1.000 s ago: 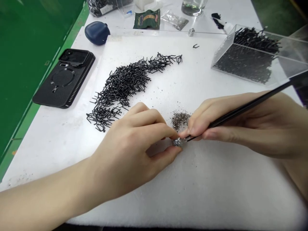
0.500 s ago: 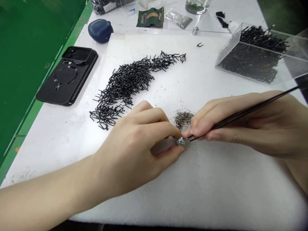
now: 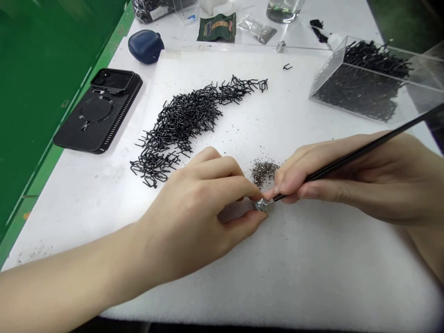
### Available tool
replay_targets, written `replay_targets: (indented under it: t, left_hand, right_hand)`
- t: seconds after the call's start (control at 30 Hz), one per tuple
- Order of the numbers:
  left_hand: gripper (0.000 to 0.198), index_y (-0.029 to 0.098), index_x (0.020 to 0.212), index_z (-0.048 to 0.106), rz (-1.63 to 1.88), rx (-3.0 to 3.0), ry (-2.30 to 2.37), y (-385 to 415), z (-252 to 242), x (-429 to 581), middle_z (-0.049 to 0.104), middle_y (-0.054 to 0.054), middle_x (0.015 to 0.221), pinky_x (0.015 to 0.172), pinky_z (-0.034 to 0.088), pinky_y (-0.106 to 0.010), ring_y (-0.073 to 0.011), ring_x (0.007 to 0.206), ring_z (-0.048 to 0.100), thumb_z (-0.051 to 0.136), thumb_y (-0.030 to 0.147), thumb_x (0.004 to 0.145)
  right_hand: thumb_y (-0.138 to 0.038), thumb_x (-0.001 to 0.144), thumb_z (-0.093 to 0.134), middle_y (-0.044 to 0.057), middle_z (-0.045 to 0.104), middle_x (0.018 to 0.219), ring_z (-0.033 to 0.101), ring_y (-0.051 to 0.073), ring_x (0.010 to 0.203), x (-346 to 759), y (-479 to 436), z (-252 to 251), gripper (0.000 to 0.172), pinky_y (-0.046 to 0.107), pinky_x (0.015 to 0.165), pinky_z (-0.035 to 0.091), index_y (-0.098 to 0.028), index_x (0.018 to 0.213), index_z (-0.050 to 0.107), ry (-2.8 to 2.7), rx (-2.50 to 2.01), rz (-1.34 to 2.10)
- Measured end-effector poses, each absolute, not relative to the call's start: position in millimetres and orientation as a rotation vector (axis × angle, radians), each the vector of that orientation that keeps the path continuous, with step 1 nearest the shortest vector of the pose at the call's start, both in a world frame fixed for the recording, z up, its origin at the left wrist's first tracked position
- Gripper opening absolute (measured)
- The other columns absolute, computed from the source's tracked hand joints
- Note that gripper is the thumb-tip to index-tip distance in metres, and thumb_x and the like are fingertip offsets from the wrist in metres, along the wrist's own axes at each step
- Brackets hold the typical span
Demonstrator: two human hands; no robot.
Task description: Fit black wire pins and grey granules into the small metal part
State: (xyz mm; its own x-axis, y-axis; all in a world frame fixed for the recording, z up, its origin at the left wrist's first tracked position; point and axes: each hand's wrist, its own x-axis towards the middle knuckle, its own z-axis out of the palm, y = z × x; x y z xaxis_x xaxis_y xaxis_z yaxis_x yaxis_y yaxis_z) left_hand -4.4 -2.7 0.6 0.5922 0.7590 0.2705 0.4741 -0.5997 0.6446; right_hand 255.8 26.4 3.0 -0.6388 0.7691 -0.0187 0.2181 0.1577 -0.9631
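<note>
Thumb and forefinger of my left hand [image 3: 197, 212] pinch a small silvery metal piece [image 3: 261, 205] low over the white work surface. Black tweezers [image 3: 350, 157] lie slantwise in my right hand [image 3: 333, 180], held much like a pen. Their thin tip meets the metal piece, and the right fingertips rest close beside it. Whether anything tiny sits between the tips is too small to tell. Just beyond both hands is a little heap of tiny shiny grains [image 3: 264, 172]. A long pile of bent black bits [image 3: 189, 115] spreads farther out, to the left.
A black phone [image 3: 99, 111] and a dark blue rounded case [image 3: 145, 46] lie at left. At right stands a clear box [image 3: 364, 92] of black pieces. Along the back are a green packet [image 3: 218, 27], a small clear bag [image 3: 258, 28], a glass [image 3: 284, 10] and another metal piece [image 3: 280, 46].
The tweezers have rolled slightly in my right hand, and their back end sits a little higher. My left hand keeps its pinch in nearly the same place.
</note>
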Motion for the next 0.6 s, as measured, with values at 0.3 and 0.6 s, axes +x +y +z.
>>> replay_targets:
  t: [0.3, 0.6]
  left_hand:
    - [0.007, 0.016, 0.095, 0.083, 0.734, 2.303, 0.984, -1.3, 1.7, -3.8, 0.075, -0.002, 0.086, 0.08, 0.055, -0.027, -0.0159, 0.083, 0.062, 0.077, 0.015, 0.092]
    - [0.006, 0.015, 0.093, 0.083, 0.735, 2.315, 0.983, -1.2, 0.6, -3.7, 0.075, -0.003, 0.085, 0.078, 0.054, -0.028, -0.0164, 0.083, 0.061, 0.077, 0.017, 0.092]
  right_hand:
    - [-0.02, 0.093, 0.08, -0.001, 0.085, 0.1, 0.081, 0.018, 0.094, 257.8, 27.2, 3.5, 0.019, 0.025, 0.082, 0.066, -0.033, 0.106, 0.085, -1.979, -0.884, 1.51]
    - [-0.022, 0.092, 0.082, 0.0, 0.085, 0.098, 0.081, 0.021, 0.092, 256.4, 27.4, 3.2, 0.017, 0.029, 0.08, 0.067, -0.033, 0.105, 0.086, -1.973, -0.892, 1.494]
